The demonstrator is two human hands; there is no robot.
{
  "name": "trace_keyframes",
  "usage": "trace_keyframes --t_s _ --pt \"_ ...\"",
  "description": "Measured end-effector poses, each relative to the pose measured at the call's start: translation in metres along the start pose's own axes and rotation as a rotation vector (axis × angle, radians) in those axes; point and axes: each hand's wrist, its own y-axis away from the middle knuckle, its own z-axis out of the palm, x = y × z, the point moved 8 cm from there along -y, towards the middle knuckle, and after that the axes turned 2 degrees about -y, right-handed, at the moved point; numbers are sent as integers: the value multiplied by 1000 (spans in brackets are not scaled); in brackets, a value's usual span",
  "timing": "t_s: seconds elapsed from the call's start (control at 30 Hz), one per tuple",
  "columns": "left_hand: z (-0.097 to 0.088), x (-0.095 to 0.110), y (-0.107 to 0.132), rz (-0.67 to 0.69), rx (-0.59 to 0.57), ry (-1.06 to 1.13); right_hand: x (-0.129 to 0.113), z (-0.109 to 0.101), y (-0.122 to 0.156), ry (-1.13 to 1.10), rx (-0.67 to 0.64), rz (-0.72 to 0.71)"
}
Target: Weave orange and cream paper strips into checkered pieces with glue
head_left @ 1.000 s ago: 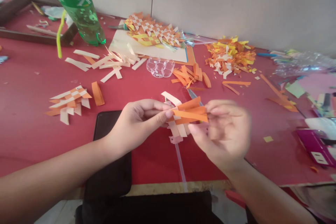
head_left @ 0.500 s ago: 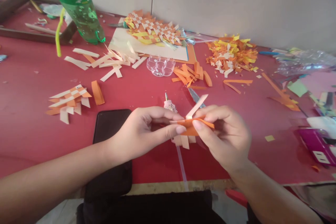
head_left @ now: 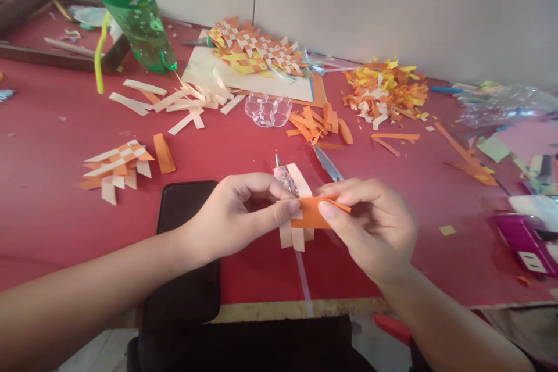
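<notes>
Both hands hold a small woven piece of orange and cream paper strips [head_left: 305, 215] just above the red table [head_left: 244, 151]. My left hand [head_left: 238, 212] pinches its left edge between thumb and forefinger. My right hand [head_left: 370, 224] pinches the orange strips on the right side. Cream strip ends hang below the weave and one sticks up behind it. A pen-like tool [head_left: 283, 174] lies on the table right behind the piece.
A black phone [head_left: 183, 256] lies under my left forearm. Scissors [head_left: 328, 164], a clear plastic tray [head_left: 267, 110], loose cream strips [head_left: 183, 102], orange strips [head_left: 318, 122], another small weave [head_left: 115, 168], a large weave [head_left: 253, 52], a green bottle [head_left: 131, 6] and a scrap pile [head_left: 383, 93] surround the hands.
The woven piece has been lowered and turned flatter. The cream strip that stuck up to the right now lies closer against the weave, and my right hand has settled into a steady pinch.
</notes>
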Motion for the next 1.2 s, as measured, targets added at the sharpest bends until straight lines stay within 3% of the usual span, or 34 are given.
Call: trace_keyframes --t_s 0.17,0.37,0.63,0.8,0.97,1.2 --pt "1 -6 1 -64 -22 8 0 0 0 19 21 6" --pt "13 -10 1 -130 -187 117 0 1 0 -10 -17 20" --pt "-1 -3 -2 -69 -36 -36 7 10 1 -115 -101 126" --pt "5 -1 -1 -65 -104 109 13 6 1 -149 -11 178" --pt "8 -2 0 -77 -115 26 15 -8 1 -64 121 218" --pt "13 -6 1 -93 -181 36 4 -11 3 133 148 57"
